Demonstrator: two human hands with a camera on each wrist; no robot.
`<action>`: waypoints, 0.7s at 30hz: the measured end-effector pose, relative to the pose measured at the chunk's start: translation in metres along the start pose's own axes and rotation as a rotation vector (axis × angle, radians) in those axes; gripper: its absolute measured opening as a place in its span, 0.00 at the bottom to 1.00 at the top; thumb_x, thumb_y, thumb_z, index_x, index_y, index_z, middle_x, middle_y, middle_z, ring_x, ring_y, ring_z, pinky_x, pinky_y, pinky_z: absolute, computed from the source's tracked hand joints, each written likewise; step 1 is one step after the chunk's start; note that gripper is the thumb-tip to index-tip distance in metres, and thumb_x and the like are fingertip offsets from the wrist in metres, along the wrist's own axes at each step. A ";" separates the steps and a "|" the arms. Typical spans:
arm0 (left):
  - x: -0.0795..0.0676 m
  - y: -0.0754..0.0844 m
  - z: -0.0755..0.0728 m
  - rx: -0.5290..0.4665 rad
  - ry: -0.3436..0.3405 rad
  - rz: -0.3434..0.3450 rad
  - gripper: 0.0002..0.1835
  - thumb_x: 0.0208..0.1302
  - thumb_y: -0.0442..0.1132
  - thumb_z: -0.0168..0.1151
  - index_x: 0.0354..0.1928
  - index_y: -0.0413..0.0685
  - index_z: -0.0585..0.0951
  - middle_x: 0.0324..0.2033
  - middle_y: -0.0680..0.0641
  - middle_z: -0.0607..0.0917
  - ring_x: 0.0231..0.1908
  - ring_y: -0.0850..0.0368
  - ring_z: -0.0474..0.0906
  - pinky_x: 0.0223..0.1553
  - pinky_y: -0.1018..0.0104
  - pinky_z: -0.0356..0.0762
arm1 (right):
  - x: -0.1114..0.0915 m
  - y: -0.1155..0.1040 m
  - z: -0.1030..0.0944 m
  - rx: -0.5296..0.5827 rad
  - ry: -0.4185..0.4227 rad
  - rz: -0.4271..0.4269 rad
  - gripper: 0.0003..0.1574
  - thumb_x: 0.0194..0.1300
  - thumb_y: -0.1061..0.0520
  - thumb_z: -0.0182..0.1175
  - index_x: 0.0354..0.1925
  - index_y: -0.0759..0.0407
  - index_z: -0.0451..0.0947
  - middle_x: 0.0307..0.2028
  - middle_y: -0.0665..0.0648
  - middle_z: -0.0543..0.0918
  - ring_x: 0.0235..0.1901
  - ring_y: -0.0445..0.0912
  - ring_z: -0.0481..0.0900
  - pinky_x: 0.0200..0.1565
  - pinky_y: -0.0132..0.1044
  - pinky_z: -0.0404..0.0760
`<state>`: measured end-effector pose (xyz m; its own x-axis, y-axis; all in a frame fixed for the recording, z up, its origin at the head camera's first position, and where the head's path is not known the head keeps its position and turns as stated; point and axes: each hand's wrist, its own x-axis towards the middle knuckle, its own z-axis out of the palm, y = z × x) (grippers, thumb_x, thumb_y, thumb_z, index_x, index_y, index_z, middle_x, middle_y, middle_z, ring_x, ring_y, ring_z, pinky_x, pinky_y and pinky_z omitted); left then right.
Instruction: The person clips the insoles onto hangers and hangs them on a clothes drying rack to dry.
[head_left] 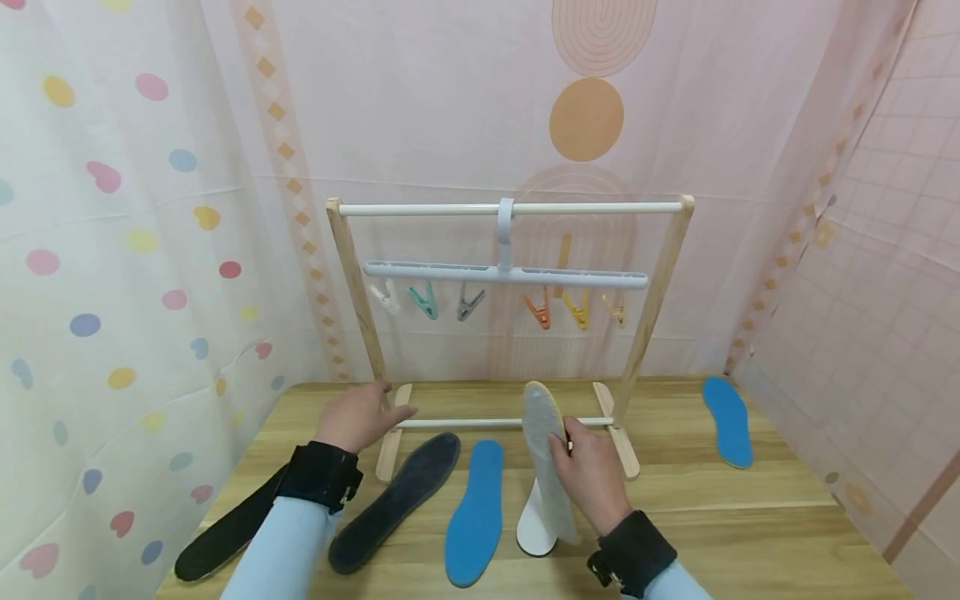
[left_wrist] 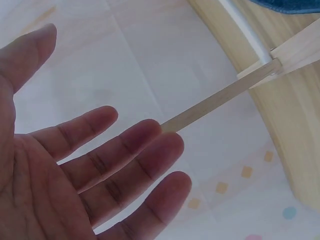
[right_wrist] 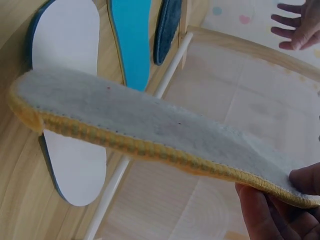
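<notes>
My right hand (head_left: 592,475) pinches a grey insole with a yellow stitched edge (right_wrist: 150,120) between thumb and fingers. It is held up over a white insole (head_left: 534,529) on the table, partly covering it. My left hand (head_left: 356,415) is near the rack's left wooden post (head_left: 356,292); in the left wrist view its fingers spread out loosely with nothing in them. On the table lie a blue insole (head_left: 476,512), a dark grey insole (head_left: 397,500) and a black insole (head_left: 228,529), the last one partly behind the left forearm.
The wooden rack's white top bar (head_left: 420,210) carries a pale hanger (head_left: 442,271) with several coloured clips (head_left: 538,308) below it. A smaller blue insole (head_left: 727,421) lies at the table's right. Patterned curtains (head_left: 135,250) stand behind and at the sides.
</notes>
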<state>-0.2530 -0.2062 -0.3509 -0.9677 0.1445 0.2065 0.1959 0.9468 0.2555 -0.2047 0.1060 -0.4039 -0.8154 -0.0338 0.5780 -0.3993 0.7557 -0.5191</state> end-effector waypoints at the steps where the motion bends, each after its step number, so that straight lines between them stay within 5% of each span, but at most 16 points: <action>1: 0.001 0.000 -0.002 -0.001 0.009 0.004 0.38 0.53 0.63 0.57 0.52 0.34 0.74 0.40 0.36 0.80 0.35 0.42 0.78 0.29 0.52 0.74 | 0.000 0.000 0.001 -0.001 0.000 -0.004 0.06 0.58 0.59 0.61 0.34 0.60 0.75 0.22 0.52 0.78 0.16 0.36 0.70 0.16 0.27 0.66; 21: 0.024 0.007 -0.034 -0.016 0.216 -0.021 0.38 0.53 0.62 0.58 0.52 0.35 0.73 0.36 0.35 0.81 0.27 0.44 0.78 0.17 0.61 0.69 | 0.002 -0.014 0.013 0.023 -0.046 0.007 0.10 0.61 0.57 0.59 0.40 0.60 0.75 0.29 0.55 0.82 0.23 0.40 0.78 0.20 0.28 0.72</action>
<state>-0.2697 -0.2057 -0.3124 -0.9156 0.0580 0.3979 0.1801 0.9438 0.2770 -0.2056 0.0867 -0.4034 -0.8364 -0.0595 0.5449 -0.4028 0.7409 -0.5374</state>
